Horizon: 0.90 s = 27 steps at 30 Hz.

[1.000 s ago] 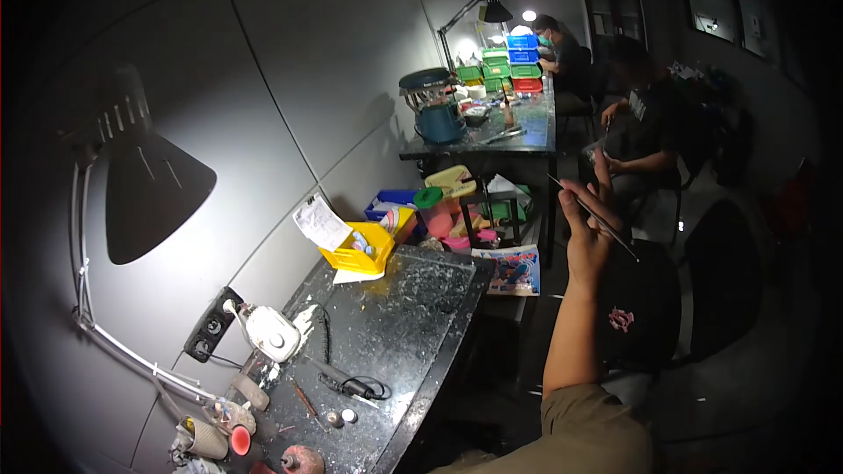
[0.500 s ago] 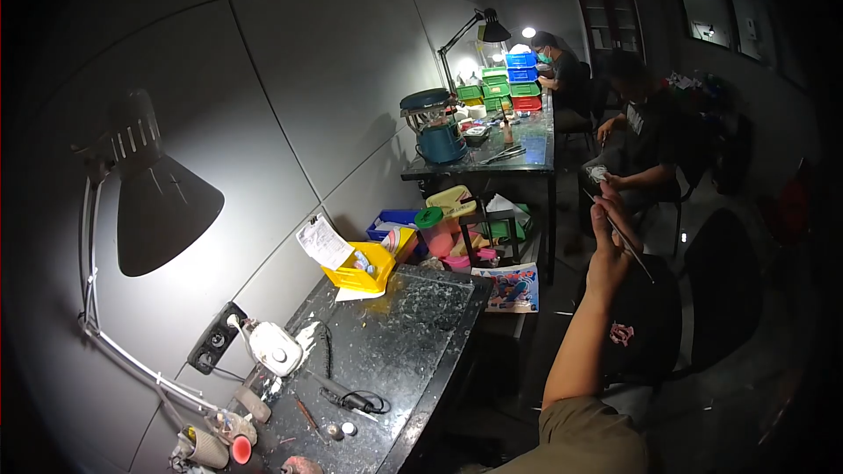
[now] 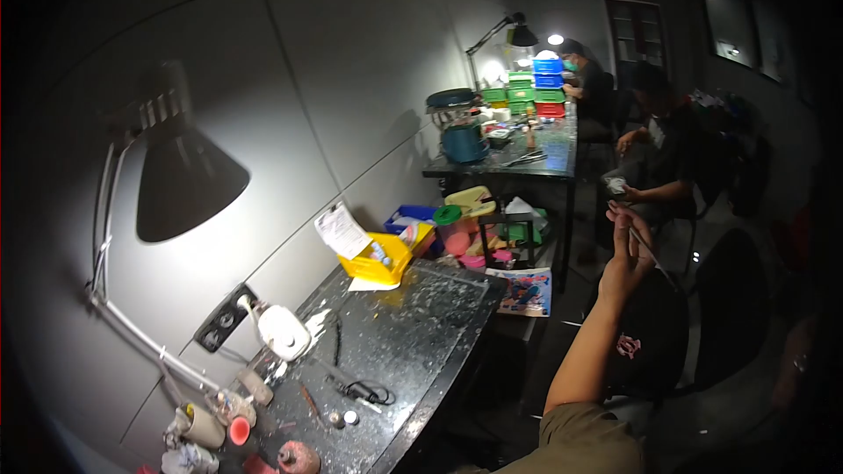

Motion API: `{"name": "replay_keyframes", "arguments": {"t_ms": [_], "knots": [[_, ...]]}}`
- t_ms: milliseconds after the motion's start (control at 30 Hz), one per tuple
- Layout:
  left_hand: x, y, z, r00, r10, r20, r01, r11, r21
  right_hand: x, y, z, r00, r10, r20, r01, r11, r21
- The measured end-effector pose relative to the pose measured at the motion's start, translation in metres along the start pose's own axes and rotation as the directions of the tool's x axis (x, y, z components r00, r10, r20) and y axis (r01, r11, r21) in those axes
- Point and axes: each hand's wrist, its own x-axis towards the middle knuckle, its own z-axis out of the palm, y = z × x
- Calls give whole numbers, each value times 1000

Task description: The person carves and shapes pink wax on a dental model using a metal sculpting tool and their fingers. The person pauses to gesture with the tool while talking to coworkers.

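Holds a thin tool (image 3: 660,268) in the right hand (image 3: 625,254), raised at right of centre, fingers narrow round the shaft; mostly hides its upper end behind the fingers, and loses its lower end against a dark seat (image 3: 659,320); looks metallic, perhaps, though too dim there to be sure; cannot tell the state of the left hand, out of view.

Cuts off the sleeve (image 3: 575,439) at the bottom edge; also crops a pink pot (image 3: 299,458) at lower left; fades to black round the corners, blurring the lamp (image 3: 193,184) at upper left; leaves a seated person (image 3: 667,145) at upper right in deep shade, with a pale item (image 3: 616,185) in one hand, just above the raised fingertips in the frame and hard to make out.

Runs the edge of the bench (image 3: 421,307) diagonally from right of centre to the bottom; keeps the forearm right of that edge, with a dark gap between; gives open room across the bench's middle, between a yellow bin (image 3: 378,259) at the far end and a black cord (image 3: 367,393) nearer; shows a white box (image 3: 284,332) by the wall side.
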Motion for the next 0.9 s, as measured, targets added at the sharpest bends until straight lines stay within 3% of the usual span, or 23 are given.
{"name": "replay_keyframes", "arguments": {"t_ms": [67,133,267,367,433,500,567,633,700,767,833,900], "knots": [[0,9,-12,1000,-13,28,12,999,34,-7,8,8,997,28,67,-31,999,42],[-6,27,-12,999,-36,27,38,998,-55,-13,22,17,989,51,138,-71,987,142],[-85,5,-76,996,-89,14,86,989,121,-28,-20,51,939,94,330,-170,963,209],[-75,47,-62,974,-221,40,224,971,-79,-39,-76,71,828,128,546,-306,919,248],[-76,55,-62,962,-256,90,270,936,-225,-51,-104,81,688,136,713,-407,886,224],[-77,58,-57,953,-281,116,304,903,-304,-79,-126,93,556,65,829,-399,896,197],[-78,58,-58,945,-292,144,324,885,-334,-109,-130,99,378,-243,893,-118,944,307],[-83,60,-60,939,-303,163,342,871,-352,-137,-139,95,196,-217,956,-132,961,245],[-81,60,-58,939,-299,168,341,870,-356,-149,-138,93,104,-116,988,-207,969,136],[-83,61,-59,937,-302,177,347,869,-353,-154,-141,97,122,-70,990,-294,950,103],[-84,64,-62,935,-303,185,350,870,-347,-159,-141,104,296,-113,948,-334,918,214],[-85,66,-63,932,-302,199,355,871,-340,-170,-145,110,279,-63,958,-436,881,185]]}}
